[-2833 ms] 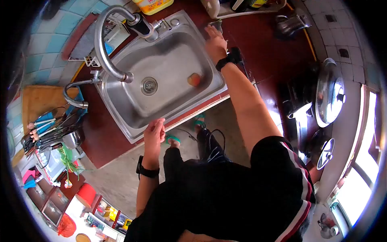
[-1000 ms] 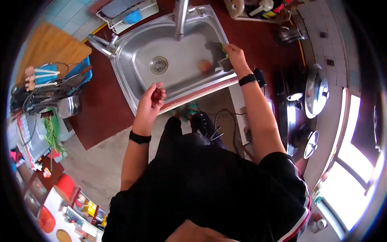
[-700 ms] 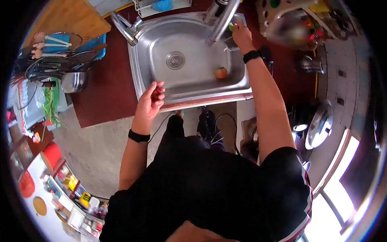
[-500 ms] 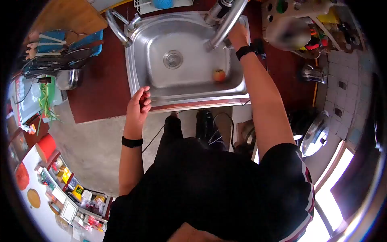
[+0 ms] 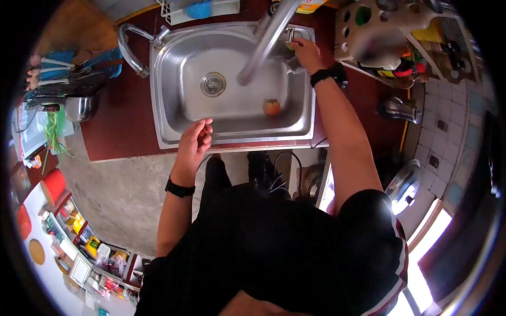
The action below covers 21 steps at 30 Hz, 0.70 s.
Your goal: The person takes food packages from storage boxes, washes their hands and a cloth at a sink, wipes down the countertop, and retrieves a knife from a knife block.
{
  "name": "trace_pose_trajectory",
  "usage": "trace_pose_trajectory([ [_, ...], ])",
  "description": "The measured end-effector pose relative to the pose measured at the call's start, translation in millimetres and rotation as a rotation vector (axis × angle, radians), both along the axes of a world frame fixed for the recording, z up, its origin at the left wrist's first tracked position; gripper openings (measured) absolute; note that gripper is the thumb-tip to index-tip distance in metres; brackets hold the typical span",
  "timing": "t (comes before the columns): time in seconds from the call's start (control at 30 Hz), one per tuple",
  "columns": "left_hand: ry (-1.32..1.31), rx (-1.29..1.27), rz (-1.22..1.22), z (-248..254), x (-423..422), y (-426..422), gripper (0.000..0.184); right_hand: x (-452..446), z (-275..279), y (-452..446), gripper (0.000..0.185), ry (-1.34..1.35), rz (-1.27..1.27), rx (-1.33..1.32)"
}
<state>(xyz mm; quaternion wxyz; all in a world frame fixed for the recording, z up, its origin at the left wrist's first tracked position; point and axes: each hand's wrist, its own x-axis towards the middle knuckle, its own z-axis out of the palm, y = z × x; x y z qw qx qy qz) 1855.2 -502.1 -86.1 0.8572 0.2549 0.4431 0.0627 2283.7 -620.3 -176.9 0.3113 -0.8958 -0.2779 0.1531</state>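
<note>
Several fingers of my right hand [image 5: 308,55] are pinched at the sink's back right corner, beside a small shiny metal piece [image 5: 291,35] with a bit of green below it. What the fingertips hold is too small to make out. Just over the sink's front rim hovers my left hand [image 5: 196,139], its fingers loosely curled and apart, with nothing visible in them. A round orange-red fruit with a dark leafy top, like a persimmon [image 5: 271,107], lies in the right part of the steel sink [image 5: 234,138]. A thick metal spout [image 5: 266,45] reaches over the basin.
A curved tap [image 5: 126,47] stands at the back left rim. To the left are a steel pot [image 5: 81,108], utensils and green onions [image 5: 54,129]. On the right stand a beige rack [image 5: 379,26], a metal jug [image 5: 399,109] and a pot lid [image 5: 406,187].
The view has shifted, so the sink sits further left and slightly lower. My left hand has moved right to the front rim. My right fingers, hidden behind the spout before, now show pinched.
</note>
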Motion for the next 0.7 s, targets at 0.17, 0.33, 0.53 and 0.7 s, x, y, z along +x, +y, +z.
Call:
trace_pose_trajectory([
  [0.17,0.012,0.012,0.006,-2,10,-7,0.025,14,7,-7,0.03,0.134,0.082,-0.122],
  [0.33,0.059,0.014,0.015,0,22,-14,0.024,39,31,-24,0.029,-0.018,-0.226,0.21],
  [0.53,0.103,0.007,0.035,-10,33,-24,0.024,41,-13,9,0.03,0.257,0.116,0.185],
  [0.7,0.116,-0.004,0.014,-7,45,-33,0.025,40,-3,-8,0.028,0.212,0.353,-0.098],
])
